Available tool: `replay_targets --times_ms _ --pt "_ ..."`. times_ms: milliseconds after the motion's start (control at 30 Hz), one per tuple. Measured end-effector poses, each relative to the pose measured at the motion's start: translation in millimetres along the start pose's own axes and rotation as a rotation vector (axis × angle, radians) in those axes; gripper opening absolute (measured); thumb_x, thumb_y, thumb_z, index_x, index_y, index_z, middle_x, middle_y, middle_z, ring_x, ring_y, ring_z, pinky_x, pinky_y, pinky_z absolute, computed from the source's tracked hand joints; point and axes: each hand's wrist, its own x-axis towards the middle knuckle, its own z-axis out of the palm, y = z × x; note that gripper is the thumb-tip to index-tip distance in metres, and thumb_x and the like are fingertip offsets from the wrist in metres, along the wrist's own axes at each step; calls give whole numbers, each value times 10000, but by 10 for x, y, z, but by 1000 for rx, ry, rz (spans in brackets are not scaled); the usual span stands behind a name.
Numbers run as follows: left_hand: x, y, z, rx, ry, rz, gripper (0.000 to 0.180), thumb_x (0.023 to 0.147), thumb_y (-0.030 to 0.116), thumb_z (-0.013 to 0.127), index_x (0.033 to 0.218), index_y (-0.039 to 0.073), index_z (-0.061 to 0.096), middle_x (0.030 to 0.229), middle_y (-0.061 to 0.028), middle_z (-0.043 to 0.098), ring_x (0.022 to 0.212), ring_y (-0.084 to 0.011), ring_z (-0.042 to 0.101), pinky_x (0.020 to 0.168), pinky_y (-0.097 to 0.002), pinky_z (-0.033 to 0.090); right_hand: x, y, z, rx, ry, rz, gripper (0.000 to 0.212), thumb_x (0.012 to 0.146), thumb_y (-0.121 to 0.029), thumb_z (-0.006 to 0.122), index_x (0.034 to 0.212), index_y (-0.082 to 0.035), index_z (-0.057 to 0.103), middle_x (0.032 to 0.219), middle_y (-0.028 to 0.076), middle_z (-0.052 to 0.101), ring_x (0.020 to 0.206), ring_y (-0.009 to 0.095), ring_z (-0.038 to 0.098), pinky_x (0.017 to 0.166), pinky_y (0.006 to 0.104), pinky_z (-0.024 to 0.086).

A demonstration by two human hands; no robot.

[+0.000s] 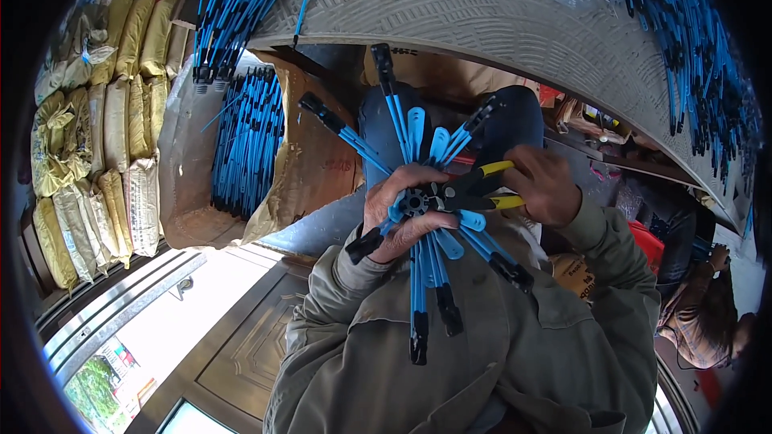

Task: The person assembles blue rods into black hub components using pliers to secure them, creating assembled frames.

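Observation:
My left hand (384,207) is closed around the middle of a star-shaped frame of blue rods. Its round black hub (415,202) shows between the fingers and thumb. Paired blue rods (418,285) and flat blue tabs (439,143) fan out from it, and the rods end in black clips. My right hand (548,186) grips a pair of pliers (505,202) with yellow-edged handles. The pliers' jaws lie at the right side of the hub; what they pinch, if anything, is too small to tell.
A torn cardboard box (322,173) with many blue rods stands at left, beside stacked yellowish sacks (117,124). Bundles of blue rods (249,0) lie on the curved grey tabletop (450,8), with more (691,56) at right. Another person (700,313) sits at far right.

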Motion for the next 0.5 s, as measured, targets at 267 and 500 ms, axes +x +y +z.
replay_targets --times_ms 267,500 --pt "109 6 -118 -53 -237 25 442 682 188 775 1032 22 563 951 -95 618 884 -189 616 764 -294 472 28 89 -495 413 -294 -16 328 782 -329 655 827 -29 531 733 97 534 613 270 566 544 354 437" --pt "114 -64 -165 -168 -414 -45 437 682 166 776 1041 18 574 956 -102 614 898 -190 610 777 -300 463 337 81 -1085 400 -653 35 341 816 -297 637 965 -24 499 642 138 553 569 321 556 521 376 417"
